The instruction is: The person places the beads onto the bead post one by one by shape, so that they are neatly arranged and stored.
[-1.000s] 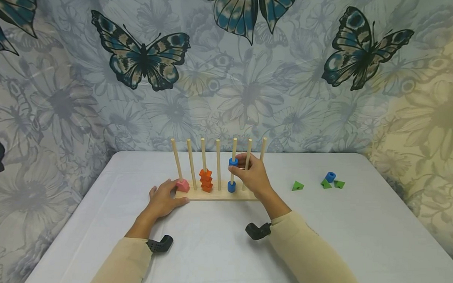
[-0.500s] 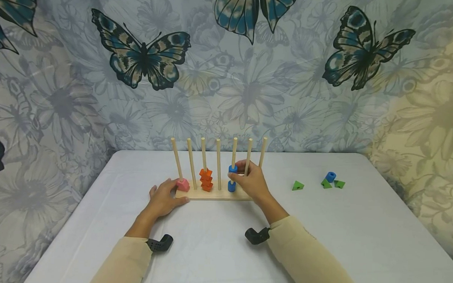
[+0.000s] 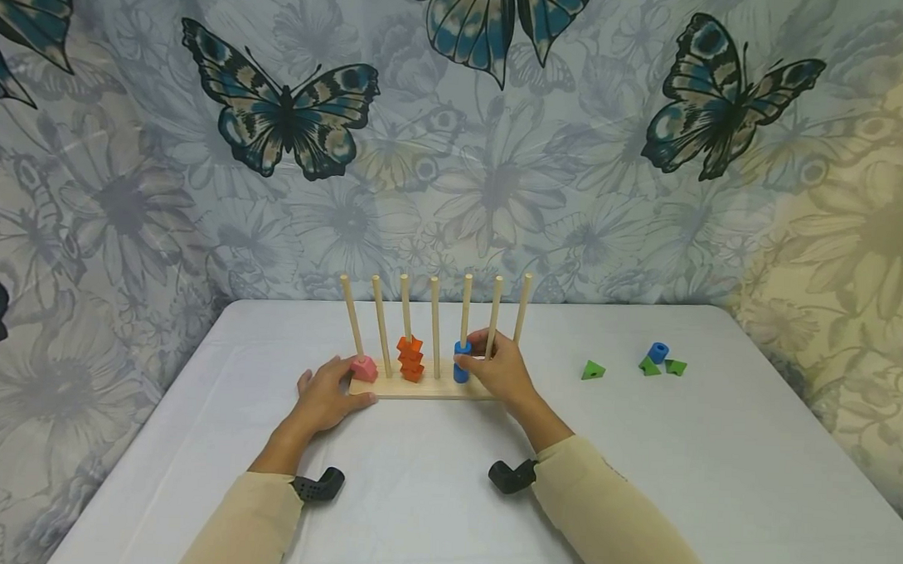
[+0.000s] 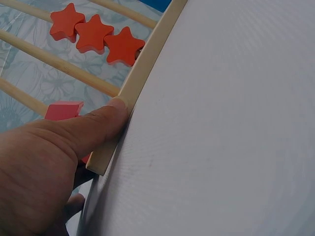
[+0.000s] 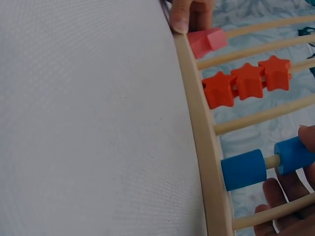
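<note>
A wooden peg stand (image 3: 418, 387) with several upright pegs stands on the table. My left hand (image 3: 328, 400) grips its left end, the thumb on the front edge in the left wrist view. Beside that hand a pink block (image 3: 365, 369) sits on the leftmost peg. Three orange star beads (image 3: 411, 360) are stacked on another peg. My right hand (image 3: 502, 368) pinches a blue cylinder bead (image 5: 294, 155) threaded on a peg. Below it, a second blue cylinder bead (image 5: 244, 169) rests on the base, with a small gap between the two in the right wrist view.
On the table (image 3: 714, 474) to the right lie a green triangular block (image 3: 593, 371), a blue cylinder (image 3: 658, 352) and two more green triangular blocks (image 3: 676, 368). A butterfly-patterned cloth (image 3: 455, 191) hangs behind the table.
My right hand has moved down, sliding the upper blue cylinder bead along its peg close to the lower one. My left hand has stayed on the stand.
</note>
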`<state>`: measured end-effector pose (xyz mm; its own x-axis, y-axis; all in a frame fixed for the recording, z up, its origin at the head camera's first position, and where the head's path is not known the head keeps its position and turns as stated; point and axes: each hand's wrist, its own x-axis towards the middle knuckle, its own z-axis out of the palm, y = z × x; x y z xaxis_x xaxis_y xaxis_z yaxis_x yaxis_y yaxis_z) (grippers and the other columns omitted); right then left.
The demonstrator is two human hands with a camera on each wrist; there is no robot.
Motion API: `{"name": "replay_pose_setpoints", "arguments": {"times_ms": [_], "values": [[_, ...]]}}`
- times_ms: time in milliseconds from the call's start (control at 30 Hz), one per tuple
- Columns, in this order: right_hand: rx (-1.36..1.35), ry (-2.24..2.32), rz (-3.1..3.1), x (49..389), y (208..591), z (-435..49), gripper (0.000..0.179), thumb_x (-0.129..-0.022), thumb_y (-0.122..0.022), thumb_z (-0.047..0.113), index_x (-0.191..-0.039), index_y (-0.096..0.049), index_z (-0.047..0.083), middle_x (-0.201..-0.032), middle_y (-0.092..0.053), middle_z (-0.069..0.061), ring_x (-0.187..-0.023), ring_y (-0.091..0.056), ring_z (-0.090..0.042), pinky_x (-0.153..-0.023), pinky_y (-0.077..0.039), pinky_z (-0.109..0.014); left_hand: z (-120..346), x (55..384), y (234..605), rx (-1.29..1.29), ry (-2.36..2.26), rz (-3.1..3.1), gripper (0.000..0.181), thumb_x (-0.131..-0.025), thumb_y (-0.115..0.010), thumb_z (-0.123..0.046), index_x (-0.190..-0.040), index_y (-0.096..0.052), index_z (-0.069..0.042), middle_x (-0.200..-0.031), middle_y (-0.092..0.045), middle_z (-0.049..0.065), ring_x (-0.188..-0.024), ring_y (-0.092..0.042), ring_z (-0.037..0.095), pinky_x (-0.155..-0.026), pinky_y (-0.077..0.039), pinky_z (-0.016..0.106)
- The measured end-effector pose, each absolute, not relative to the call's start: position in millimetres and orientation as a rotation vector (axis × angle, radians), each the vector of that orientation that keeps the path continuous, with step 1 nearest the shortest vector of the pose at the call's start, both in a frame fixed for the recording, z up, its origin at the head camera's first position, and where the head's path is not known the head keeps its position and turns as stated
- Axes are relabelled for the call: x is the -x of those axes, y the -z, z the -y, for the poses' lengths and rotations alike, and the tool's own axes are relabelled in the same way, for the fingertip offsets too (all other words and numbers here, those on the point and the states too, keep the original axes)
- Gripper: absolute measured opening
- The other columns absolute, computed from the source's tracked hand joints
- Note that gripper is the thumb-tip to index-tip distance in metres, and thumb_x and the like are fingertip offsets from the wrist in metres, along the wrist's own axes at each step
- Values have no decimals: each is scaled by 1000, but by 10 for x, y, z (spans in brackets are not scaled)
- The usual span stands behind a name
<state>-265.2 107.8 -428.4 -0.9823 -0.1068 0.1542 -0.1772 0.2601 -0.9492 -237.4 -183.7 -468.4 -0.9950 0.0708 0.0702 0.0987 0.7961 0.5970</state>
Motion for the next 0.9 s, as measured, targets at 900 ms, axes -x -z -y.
{"name": "replay_pose_setpoints", "arguments": {"times_ms": [900], "values": [[-483,-1604,2275,2326,3900,-1453,36,-89,-71,12,-121,-61,0,-113,-66,-12,-104,-62,-25,-88,-49,-39,1847,2374,4675,136,985,2942,71,-78,-81,-37,-136,-54,-6,-141,-46,21,-139,-27,37,-107,0,61]]}}
